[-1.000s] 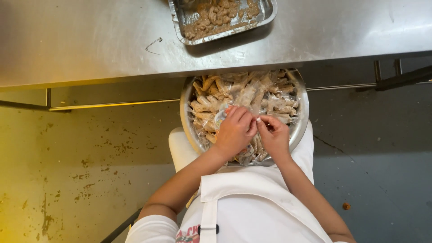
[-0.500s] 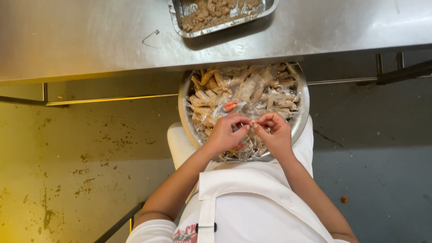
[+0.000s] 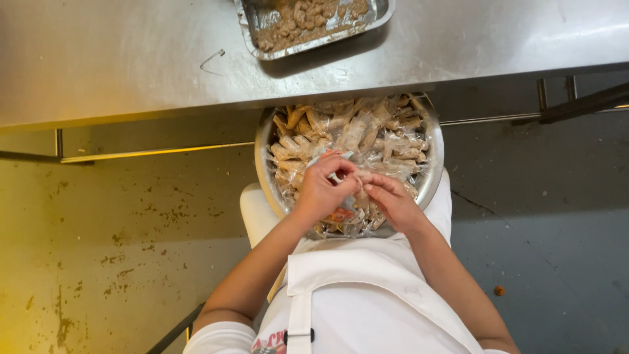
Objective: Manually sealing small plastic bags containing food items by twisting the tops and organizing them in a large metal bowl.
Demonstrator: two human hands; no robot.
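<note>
Leftmost, a stained yellowish floor (image 3: 98, 249) runs under the steel counter (image 3: 131, 59), where a small bent wire (image 3: 212, 59) lies near a foil tray (image 3: 251, 29) of brown pieces. Further right, the left hand (image 3: 324, 190) is pinched shut on a small clear plastic packet (image 3: 335, 177) above a round metal bowl (image 3: 263, 164) heaped with wrapped brown snacks (image 3: 367, 131), the bowl resting on the lap by the white apron (image 3: 367, 295). Just beside it, touching at the fingertips, the right hand (image 3: 393, 200) grips the same packet, fingers curled closed.
</note>
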